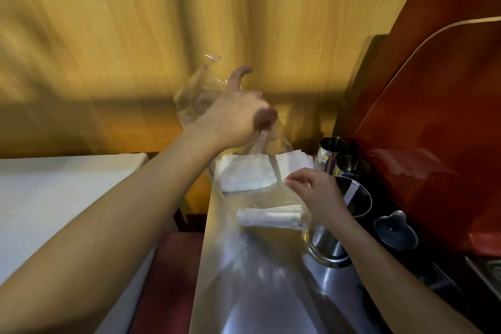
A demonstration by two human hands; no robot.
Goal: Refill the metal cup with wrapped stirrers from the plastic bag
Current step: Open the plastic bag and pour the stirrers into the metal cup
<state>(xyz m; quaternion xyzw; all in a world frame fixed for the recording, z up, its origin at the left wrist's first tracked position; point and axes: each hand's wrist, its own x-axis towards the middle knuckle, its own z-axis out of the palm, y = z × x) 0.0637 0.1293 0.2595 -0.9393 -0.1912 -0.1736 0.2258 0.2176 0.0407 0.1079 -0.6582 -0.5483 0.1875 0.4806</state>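
My left hand (238, 114) is raised above the steel counter, shut on the crumpled top of a clear plastic bag (195, 97). The bag hangs down to the counter, where a bundle of white wrapped stirrers (268, 217) lies on its side. My right hand (317, 190) pinches the bag's thin plastic just above that bundle. A metal cup (326, 245) stands right of the bundle, partly hidden under my right wrist. The frame is motion-blurred.
White folded napkins (244, 175) and a paper stack (294, 164) lie at the counter's far end. Several metal cups (349, 168) and a dark lid (394, 230) stand to the right, against a red machine (433, 116). The steel counter (257, 279) is narrow; a white table (54, 198) lies left.
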